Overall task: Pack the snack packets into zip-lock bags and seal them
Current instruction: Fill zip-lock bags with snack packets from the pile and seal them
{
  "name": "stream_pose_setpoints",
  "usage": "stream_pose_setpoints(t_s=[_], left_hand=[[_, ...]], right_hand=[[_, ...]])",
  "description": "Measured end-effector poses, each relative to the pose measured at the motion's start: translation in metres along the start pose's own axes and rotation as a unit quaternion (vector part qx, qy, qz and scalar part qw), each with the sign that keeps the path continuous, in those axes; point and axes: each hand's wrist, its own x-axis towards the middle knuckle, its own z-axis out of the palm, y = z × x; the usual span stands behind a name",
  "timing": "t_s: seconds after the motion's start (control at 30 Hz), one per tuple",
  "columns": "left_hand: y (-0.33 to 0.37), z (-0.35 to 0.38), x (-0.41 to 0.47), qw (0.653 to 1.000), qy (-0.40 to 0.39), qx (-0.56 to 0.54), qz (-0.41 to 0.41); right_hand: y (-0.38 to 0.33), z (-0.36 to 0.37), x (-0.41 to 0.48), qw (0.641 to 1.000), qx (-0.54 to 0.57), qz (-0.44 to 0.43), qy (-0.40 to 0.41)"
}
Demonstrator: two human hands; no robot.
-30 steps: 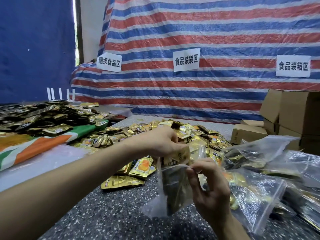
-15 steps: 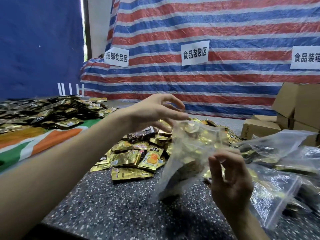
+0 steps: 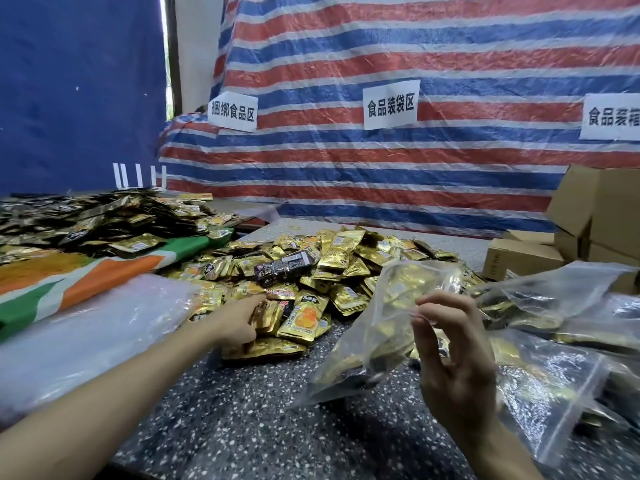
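At the near edge of the pile of snack packets [image 3: 346, 265], the left hand [image 3: 239, 323] now lies low on the speckled table [image 3: 242, 427]. Half a second ago it was raised at the bag mouth. Its fingers curl round a few gold packets and appear to grip them, though motion blur prevents confirmation.

The right hand [image 3: 457, 368] holds the zip-lock bag [image 3: 377, 327] up and tilted. Thumb and forefinger pinch the mouth edge; the remaining fingers are spread and loose. The bag is open, unsealed and partly loaded with gold packets, and its lower end rests on the table.

The change indicates that one insertion is complete and another pick has begun. Loading is therefore unfinished, and sealing is judged to be some steps away.

Filled bags [image 3: 554, 306] lie to the right, beside the cardboard boxes [image 3: 588, 220].
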Motion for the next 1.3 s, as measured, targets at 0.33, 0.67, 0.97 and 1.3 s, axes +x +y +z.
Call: stream_pose_setpoints(t_s=[0.33, 0.67, 0.97, 1.3], left_hand=[[0.006, -0.026, 0.0, 0.986, 0.139, 0.087, 0.006], [0.071, -0.101, -0.054, 0.858, 0.221, -0.459, 0.061], [0.18, -0.105, -0.122, 0.777, 0.11, -0.596, 0.169], [0.202, -0.07, -0.131, 0.847, 0.34, -0.316, 0.26]], right_hand=[[-0.006, 0.004, 0.0, 0.999, -0.025, -0.002, -0.036], [-0.007, 0.006, -0.001, 0.999, -0.019, -0.019, -0.031], [-0.011, 0.009, -0.002, 0.997, 0.007, -0.048, -0.053], [-0.015, 0.008, -0.005, 0.998, 0.024, -0.058, -0.02]])
